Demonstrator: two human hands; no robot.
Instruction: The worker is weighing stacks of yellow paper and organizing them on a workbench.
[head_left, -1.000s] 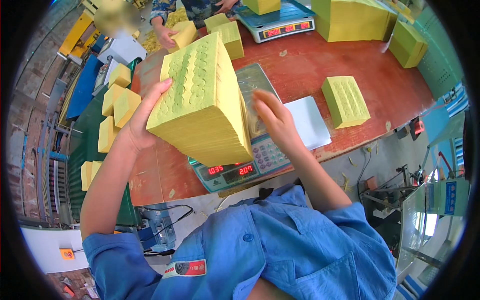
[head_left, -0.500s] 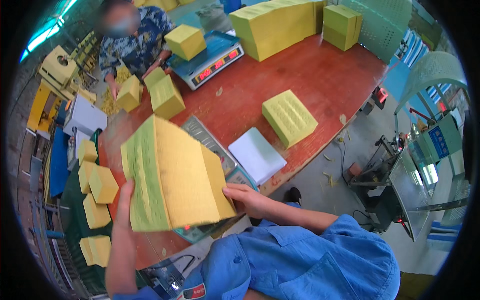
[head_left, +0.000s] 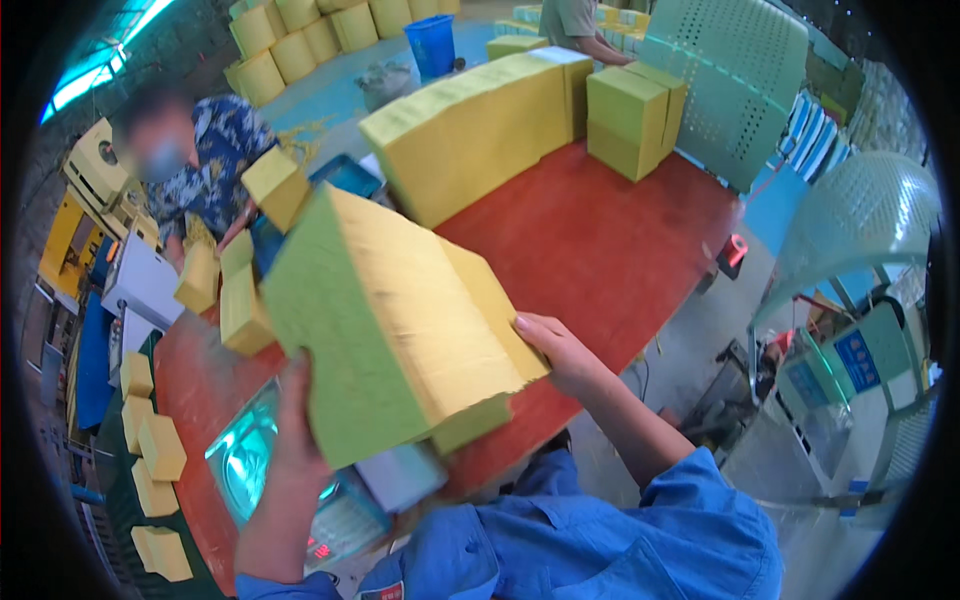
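Centrally in the head view, a yellow stack (head_left: 425, 315) is tilting, the left hand's (head_left: 295, 430) fingers clasping its left side, the right hand's (head_left: 562, 355) gripping its right end, probably bracing it against slipping. A scale (head_left: 245, 450) is sitting lower left.

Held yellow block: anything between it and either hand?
Nothing visible. The left hand and right hand both meet the held yellow block directly, at its left and right sides. Its underside is hidden, so I can't tell there.
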